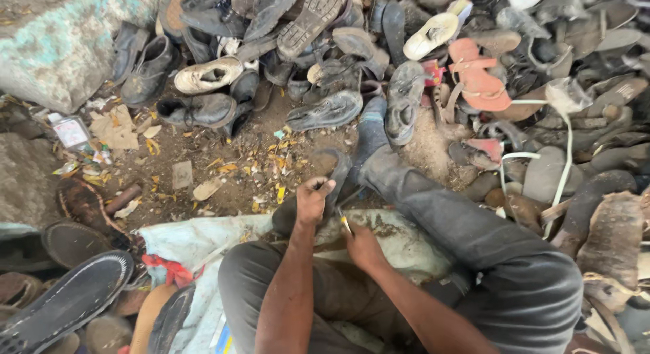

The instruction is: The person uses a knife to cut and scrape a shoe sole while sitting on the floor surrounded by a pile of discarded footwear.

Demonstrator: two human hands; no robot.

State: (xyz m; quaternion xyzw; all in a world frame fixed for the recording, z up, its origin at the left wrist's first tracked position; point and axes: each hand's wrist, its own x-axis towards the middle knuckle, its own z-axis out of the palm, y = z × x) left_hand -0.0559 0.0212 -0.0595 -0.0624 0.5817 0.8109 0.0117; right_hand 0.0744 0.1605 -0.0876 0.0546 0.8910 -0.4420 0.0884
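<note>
Two hands work close together over our lap; our left hand (314, 199) is closed around the edge of a worn dark leather shoe (318, 191) propped on the pale cloth (196, 242) between our knees; our right hand (361, 245) pinches a small yellow-handled blade (345, 223) just beside it; the edge sits near the gripping fingers (323, 186), so we judge a slip could nick them; a heap of old shoes (325, 69) lies beyond.

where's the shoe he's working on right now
In the head view the dark shoe sits low and centre, gripped by the left hand, just left of the outstretched leg. The right hand holds a small tool beside it.
</note>
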